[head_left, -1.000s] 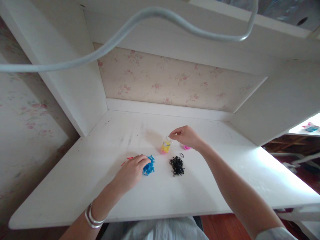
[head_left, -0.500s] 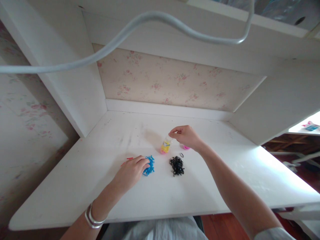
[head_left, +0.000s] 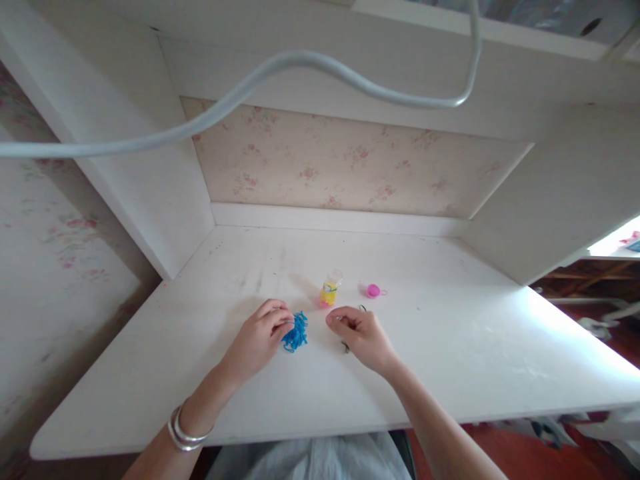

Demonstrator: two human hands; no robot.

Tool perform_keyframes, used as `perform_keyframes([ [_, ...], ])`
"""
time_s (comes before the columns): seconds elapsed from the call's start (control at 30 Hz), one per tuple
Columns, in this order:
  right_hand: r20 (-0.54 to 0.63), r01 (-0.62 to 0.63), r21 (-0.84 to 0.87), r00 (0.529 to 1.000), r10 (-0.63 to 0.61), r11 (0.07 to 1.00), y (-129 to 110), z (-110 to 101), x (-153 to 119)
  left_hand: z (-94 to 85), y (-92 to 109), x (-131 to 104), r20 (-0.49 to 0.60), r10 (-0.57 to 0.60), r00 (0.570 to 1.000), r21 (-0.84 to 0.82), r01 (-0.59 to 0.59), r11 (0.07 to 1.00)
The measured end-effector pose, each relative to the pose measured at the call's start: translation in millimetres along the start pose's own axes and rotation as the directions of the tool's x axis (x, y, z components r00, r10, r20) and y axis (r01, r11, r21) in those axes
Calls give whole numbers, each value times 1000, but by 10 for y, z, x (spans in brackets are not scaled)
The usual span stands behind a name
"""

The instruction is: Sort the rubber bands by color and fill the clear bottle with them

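A pile of small blue bands (head_left: 296, 333) lies on the white table, with my left hand (head_left: 257, 337) at its left edge. The fingers of that hand are pinched together; what they hold is too small to name. My right hand (head_left: 363, 335) hovers over the black bands (head_left: 346, 347), hiding most of them. Its fingertips are closed too, with any content too small to make out. Behind and between the hands stands a small clear bottle (head_left: 329, 291) with yellow and pink contents, its top open. A round pink cap (head_left: 373, 291) lies to the bottle's right.
The white table (head_left: 280, 407) is bounded by a left side panel (head_left: 150, 193), a right panel (head_left: 560, 193) and a low back ledge (head_left: 335, 217). A white cable (head_left: 300, 60) hangs across the upper view. A lower shelf stands at the far right.
My right hand has moved from the bottle's mouth down toward me, over the black bands. My left hand has shifted slightly left and lifted its fingers a little. The pink cap is now uncovered.
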State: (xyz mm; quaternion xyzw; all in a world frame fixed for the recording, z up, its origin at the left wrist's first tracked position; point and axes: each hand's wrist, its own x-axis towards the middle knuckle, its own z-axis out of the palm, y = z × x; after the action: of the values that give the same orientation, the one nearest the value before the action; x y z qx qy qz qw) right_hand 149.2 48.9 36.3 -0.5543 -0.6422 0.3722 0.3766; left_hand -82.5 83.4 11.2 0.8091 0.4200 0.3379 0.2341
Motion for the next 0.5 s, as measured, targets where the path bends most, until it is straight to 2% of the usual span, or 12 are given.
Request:
perform_keyframes([
  [0.1,-9,69,-100,997,-70,993,112,236,-99,-5,-1,26,13,13,1000,-33,-12,999],
  [0.2,-9,141,-185,989,-145,973,172,384,-178,-4,41,56,6,34,999,-48,-34,998],
  [0.33,37,238,-314,970,-239,919,229,441,-273,-27,147,120,21,23,1000,-62,-22,998],
  [0.5,108,313,-443,949,-297,840,248,428,-359,-107,308,282,37,69,997,-58,-67,996],
])
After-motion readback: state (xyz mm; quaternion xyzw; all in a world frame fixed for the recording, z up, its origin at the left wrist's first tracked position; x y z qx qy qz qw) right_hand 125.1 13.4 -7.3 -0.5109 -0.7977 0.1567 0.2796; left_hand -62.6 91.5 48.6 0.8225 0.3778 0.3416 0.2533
